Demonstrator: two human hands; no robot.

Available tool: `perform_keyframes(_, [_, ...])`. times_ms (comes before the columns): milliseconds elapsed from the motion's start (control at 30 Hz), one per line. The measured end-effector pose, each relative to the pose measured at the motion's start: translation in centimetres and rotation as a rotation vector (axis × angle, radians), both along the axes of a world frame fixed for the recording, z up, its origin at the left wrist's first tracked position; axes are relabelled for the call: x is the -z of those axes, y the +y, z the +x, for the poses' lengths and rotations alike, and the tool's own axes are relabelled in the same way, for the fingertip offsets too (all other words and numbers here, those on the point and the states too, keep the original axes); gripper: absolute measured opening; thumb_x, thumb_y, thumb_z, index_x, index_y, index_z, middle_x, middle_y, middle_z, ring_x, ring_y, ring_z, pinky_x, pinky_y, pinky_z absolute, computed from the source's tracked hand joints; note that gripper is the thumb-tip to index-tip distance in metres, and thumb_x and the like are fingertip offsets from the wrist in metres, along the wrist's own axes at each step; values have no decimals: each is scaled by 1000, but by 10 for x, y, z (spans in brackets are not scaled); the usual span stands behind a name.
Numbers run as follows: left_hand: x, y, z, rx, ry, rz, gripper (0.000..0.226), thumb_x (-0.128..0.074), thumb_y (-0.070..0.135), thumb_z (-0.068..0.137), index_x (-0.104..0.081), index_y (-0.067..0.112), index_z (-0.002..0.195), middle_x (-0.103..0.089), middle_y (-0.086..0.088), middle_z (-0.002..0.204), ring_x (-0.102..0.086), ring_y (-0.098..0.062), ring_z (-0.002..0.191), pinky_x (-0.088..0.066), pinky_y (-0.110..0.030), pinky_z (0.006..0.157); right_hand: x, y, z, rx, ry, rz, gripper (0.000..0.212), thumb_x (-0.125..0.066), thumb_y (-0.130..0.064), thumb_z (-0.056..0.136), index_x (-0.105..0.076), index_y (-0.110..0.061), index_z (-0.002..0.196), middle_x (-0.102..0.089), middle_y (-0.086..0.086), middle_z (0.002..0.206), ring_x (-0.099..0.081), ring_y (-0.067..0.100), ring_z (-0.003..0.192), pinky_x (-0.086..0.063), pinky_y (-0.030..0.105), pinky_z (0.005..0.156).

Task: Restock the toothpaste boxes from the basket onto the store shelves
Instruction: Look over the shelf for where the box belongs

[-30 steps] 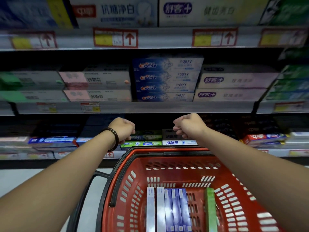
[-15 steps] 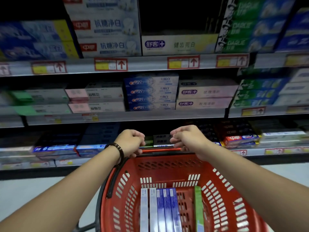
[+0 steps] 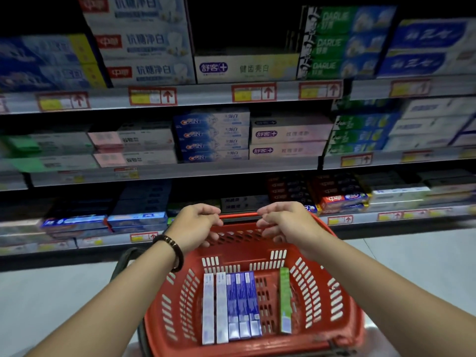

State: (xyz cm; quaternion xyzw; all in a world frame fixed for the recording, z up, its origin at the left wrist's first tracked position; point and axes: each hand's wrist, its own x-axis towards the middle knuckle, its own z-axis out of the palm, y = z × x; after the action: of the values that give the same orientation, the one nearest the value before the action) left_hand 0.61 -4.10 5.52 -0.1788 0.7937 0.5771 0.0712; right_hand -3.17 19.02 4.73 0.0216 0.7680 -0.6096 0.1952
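Currently: left hand (image 3: 195, 225) and right hand (image 3: 286, 225) curling loosely at basket (image 3: 334, 292) rim, grip uncertain; risking tipping basket, spilling toothpaste boxes (image 3: 231, 305), if let go unevenly.

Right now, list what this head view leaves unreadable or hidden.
All in the head view:
Price tags on the shelf edges: motion blur, figures unreadable.
Toothpaste boxes in the red basket: print too small and blurred.
Dark boxes on the lowest shelf in view: partly hidden behind the left hand and right hand, dimly lit.
Upper shelf gap: too dark to see what stands there.
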Motion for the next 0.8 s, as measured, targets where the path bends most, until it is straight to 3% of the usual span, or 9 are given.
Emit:
perform_keyframes(233, [30, 37, 34, 40, -82, 35, 15, -58, 13, 104, -68, 21, 111, -77, -1, 102, -71, -18, 71, -54, -32, 61, 22, 30, 30, 20, -50, 73, 18, -60, -11, 104, -76, -16, 109, -82, 2, 97, -78, 22, 83, -53, 28, 62])
perform_keyframes(367, [57, 65, 44, 78, -165, 10, 15, -58, 11, 102, -67, 19, 110, -77, -2, 100, -68, -15, 66, -48, -26, 51, 28, 44, 42, 6, -63, 120, 15, -62, -13, 102, -75, -16, 108, -82, 0, 96, -79, 25, 87, -53, 30, 65])
perform_keyframes(533, [99, 87, 48, 110, -269, -25, 17, -58, 8, 98, -68, 17, 109, -76, -6, 98, -66, -14, 59, -45, -28, 50, 33, 62, 49, 13, -81, 148, 13, -65, -9, 97, -77, -12, 103, -80, -3, 97, -77, 20, 80, -53, 34, 68])
perform_keyframes(700, [134, 101, 43, 106, -314, -61, 16, -57, 7, 98, -67, 17, 105, -75, -6, 95, -67, -20, 58, -43, -28, 52, 30, 65, 45, -1, -68, 146, 13, -65, -12, 98, -77, -15, 101, -81, -3, 93, -78, 20, 81, -53, 32, 66])
perform_keyframes(800, [151, 112, 37, 134, -311, -110, 10, -62, 14, 98, -67, 19, 105, -76, -8, 93, -74, -28, 68, -45, -25, 50, 29, 65, 43, 0, -81, 121, 11, -66, -13, 99, -76, -12, 102, -81, 0, 99, -79, 26, 87, -52, 31, 64])
